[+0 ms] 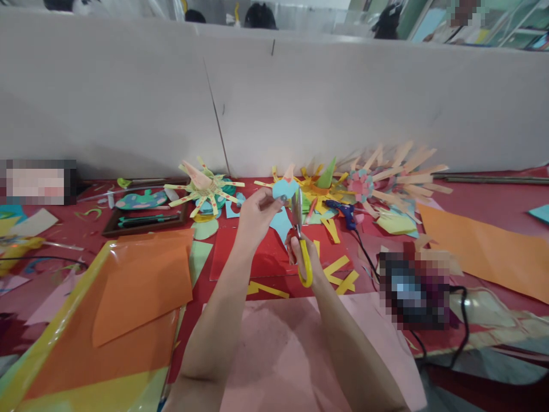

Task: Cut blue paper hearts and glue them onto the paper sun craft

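Note:
My left hand [258, 213] pinches a light blue paper piece [285, 188] with a rounded edge, held up above the table. Yellow-handled scissors [298, 214] are in my right hand [303, 254], their blades pointing up beside the blue piece's right edge. Whether the blades touch the paper I cannot tell. Beneath my hands, another light blue scrap [281, 224] lies on a red sheet [231, 249]. Yellow paper strips [337, 266] are scattered around that sheet.
Paper-strip crafts, one with a pink cone [197, 176], stand along the white partition [128, 97]. A blue glue gun [345, 213] with a black cord lies right of my hands. Orange sheets [146, 286] are at left; another orange sheet [484, 246] is at right.

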Motion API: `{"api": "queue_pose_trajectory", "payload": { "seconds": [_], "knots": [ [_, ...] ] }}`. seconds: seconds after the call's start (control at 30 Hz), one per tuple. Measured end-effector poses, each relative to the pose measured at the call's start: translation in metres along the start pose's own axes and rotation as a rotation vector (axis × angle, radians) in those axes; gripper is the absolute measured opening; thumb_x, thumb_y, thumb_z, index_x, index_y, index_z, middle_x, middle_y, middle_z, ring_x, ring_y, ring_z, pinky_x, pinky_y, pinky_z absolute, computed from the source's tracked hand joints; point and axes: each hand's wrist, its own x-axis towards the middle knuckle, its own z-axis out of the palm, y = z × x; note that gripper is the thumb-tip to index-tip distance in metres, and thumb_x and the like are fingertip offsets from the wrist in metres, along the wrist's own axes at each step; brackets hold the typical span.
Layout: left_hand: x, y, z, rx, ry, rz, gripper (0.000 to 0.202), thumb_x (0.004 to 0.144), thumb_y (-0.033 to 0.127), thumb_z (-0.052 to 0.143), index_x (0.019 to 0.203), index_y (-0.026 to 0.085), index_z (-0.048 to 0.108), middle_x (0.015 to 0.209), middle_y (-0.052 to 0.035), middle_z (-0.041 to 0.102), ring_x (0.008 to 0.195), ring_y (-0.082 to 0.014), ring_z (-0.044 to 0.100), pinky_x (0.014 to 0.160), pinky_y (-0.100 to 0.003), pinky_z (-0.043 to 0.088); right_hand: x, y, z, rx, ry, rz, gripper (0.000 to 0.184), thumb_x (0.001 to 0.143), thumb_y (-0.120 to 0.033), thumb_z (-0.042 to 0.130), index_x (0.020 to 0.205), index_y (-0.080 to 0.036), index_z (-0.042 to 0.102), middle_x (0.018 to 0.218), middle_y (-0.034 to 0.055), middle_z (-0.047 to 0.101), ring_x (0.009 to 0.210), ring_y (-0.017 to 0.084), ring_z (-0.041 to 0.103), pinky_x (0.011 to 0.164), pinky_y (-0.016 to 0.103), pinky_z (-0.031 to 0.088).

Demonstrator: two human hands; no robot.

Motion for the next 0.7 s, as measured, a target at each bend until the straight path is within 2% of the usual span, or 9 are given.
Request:
{"api": "queue_pose_trajectory", "payload": {
  "seconds": [0.3, 0.7],
  "knots": [
    [-0.0009, -0.0067, 0.0025, 0.055, -0.086, -0.021, 0.02, 0.068, 0.034, 0.065, 0.07, 0.017, 0.054, 0.07, 0.0009, 0.062, 0.072, -0.0138, 0.061, 0.07, -0.027, 0.049, 0.0008, 0.0008, -0.0006, -0.008, 0.005, 0.001, 0.034, 0.079, -0.052, 0.057, 0.068, -0.021, 0.047, 0.049, -0.0022, 0.047, 0.044, 0.011, 0.045, 0.038, 0.024, 0.035],
    [-0.0004, -0.0091, 0.0015, 0.052, -0.099, -0.014, 0.017, 0.069, 0.031, 0.065, 0.072, 0.016, 0.057, 0.074, -0.0006, 0.064, 0.074, -0.0144, 0.062, 0.072, -0.028, 0.051, 0.0018, 0.0027, -0.0002, -0.003, 0.016, 0.001, 0.035, 0.082, -0.053, 0.053, 0.068, -0.021, 0.046, 0.049, -0.0027, 0.043, 0.042, 0.01, 0.04, 0.039, 0.025, 0.031]
  ]
}}
